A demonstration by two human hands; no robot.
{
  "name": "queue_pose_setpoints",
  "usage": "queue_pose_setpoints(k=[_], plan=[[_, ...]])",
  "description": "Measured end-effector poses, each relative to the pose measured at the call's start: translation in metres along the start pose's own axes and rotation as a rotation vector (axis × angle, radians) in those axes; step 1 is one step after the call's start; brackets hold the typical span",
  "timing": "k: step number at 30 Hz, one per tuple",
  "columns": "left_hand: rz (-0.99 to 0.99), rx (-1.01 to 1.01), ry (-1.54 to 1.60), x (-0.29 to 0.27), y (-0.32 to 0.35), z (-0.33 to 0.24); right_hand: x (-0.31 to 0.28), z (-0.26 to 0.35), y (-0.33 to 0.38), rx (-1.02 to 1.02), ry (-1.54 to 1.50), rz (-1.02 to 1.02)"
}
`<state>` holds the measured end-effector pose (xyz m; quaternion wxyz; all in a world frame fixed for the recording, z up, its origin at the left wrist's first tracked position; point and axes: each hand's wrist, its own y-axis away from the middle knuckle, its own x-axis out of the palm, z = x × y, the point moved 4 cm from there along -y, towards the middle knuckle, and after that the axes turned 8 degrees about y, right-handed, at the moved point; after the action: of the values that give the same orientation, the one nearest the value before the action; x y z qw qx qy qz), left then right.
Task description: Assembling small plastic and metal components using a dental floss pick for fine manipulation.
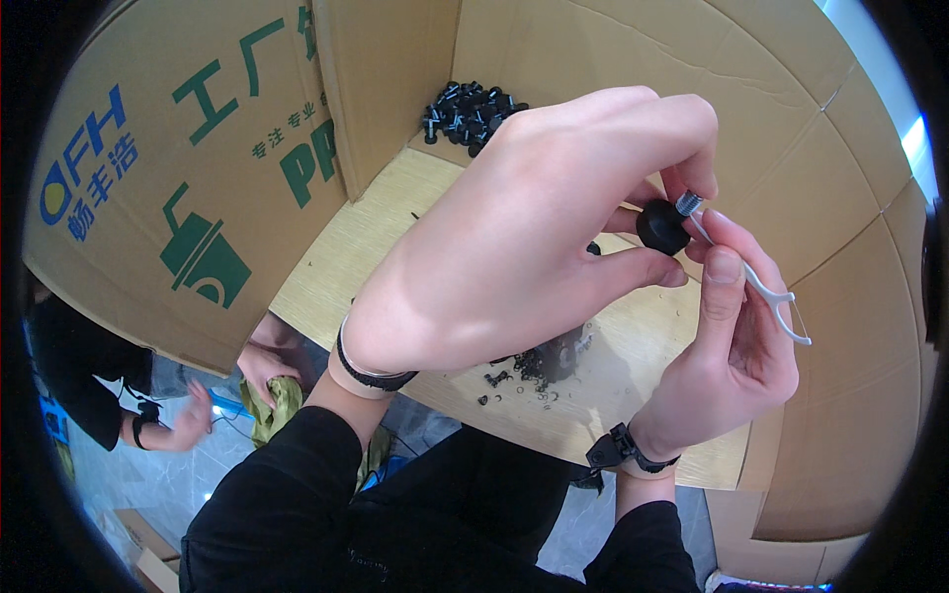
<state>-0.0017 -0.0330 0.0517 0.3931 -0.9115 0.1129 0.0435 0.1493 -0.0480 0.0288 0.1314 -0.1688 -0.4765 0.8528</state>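
My left hand [539, 212] reaches across the table and pinches a round black knob-like foot [661, 227] between thumb and fingers. A short silver threaded stud [689, 204] sticks out of its top, tilted up and to the right. In my right hand [736, 341], thumb and fingers close on a white dental floss pick [761, 285]. Its pointed end meets the foot beside the base of the stud; whether it goes under anything there, I cannot tell. The pick's bowed end, with its thread, points down to the right.
Black studded feet [470, 117] lie heaped in the far corner of the wooden tabletop [336, 262]. Small black pieces and rings [534, 374] are scattered near its front edge. Cardboard walls [652, 89] surround it. At left, another person's hand [265, 368] touches olive-green cloth [279, 407].
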Motion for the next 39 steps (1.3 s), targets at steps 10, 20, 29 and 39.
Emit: queue_pose_setpoints(k=[10, 20, 29, 39], plan=[[0.007, -0.055, 0.192, 0.004, 0.002, 0.004, -0.003, 0.001, -0.001, 0.047, 0.03, 0.016], [0.072, 0.116, -0.022, 0.0, 0.003, 0.0, -0.002, -0.002, -0.003, 0.042, -0.078, -0.101], [0.11, 0.084, -0.021, 0.002, 0.003, -0.003, -0.007, 0.0, -0.002, 0.022, -0.066, -0.113], [0.039, -0.021, 0.193, 0.005, 0.003, 0.0, -0.008, 0.001, 0.001, 0.036, -0.009, -0.085]])
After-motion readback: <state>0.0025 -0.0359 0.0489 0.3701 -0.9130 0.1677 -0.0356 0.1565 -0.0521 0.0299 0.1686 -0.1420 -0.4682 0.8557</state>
